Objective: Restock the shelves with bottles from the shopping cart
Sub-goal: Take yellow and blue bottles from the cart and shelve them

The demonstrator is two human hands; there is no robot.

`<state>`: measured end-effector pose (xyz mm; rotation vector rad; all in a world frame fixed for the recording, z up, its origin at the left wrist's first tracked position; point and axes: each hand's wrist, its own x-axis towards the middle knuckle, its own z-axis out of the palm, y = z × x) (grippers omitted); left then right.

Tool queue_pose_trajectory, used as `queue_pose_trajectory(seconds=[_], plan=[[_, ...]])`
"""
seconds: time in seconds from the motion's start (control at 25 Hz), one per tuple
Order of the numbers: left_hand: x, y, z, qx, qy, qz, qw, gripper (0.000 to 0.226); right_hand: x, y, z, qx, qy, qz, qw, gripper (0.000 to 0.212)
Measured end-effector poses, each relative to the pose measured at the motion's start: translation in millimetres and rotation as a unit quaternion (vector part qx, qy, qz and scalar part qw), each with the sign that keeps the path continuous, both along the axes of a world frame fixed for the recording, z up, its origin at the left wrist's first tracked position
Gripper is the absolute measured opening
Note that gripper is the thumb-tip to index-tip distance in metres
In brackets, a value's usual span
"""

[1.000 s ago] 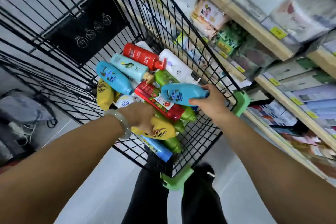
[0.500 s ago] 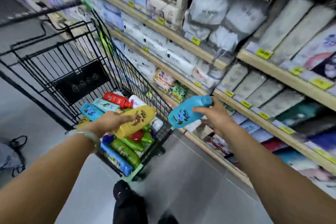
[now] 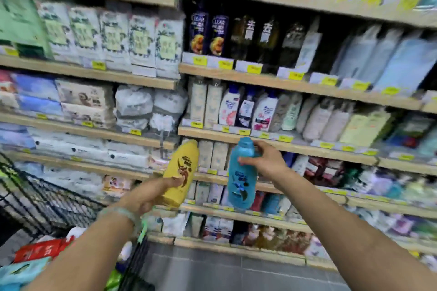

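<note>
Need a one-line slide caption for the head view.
Left hand holds a yellow bottle, right hand a blue bottle, facing the shelves; cart lower left.

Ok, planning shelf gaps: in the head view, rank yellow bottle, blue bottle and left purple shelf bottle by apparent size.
Largest: yellow bottle and blue bottle, alike, unranked.
Then purple bottle: looks smaller, but stands farther off, so unsure.

yellow bottle (image 3: 182, 175): smooth plastic, soft sheen, printed label
blue bottle (image 3: 241, 177): smooth plastic, glossy
shelves (image 3: 267, 82): pale wood-look edges, matt, grainy
shopping cart (image 3: 35, 196): thin black wire, looks like coated metal
price tags (image 3: 254, 69): yellow paper, matt
soft packs (image 3: 132, 104): thin plastic film, faint shine
floor (image 3: 212, 269): grey tile, matt
</note>
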<state>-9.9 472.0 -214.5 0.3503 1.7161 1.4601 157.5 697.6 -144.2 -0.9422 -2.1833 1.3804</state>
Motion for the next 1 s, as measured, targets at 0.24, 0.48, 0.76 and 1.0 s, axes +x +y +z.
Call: queue_pose_trajectory(seconds=[0.24,0.48,0.76,1.0], plan=[[35.8,63.9,59.2,0.149,-0.065,-0.021,0.986,0.038,69.7,14.2,28.4,0.014,0.047,-0.117,0.992,0.046],[102.2,126.8,91.4,0.213,-0.119,-0.092,0.965,0.020,125.8,27.6,39.9,0.050,0.064,-0.170,0.982,0.049],[169.8,228.8,93.9,0.207,-0.070,-0.147,0.965,0.051,220.5,102.3,48.3,0.089,0.034,-0.201,0.975,0.042],[262.0,348.8,100.7,0.229,-0.052,-0.144,0.961,0.090,324.6,206.3,63.4,0.126,-0.040,-0.198,0.971,0.049]])
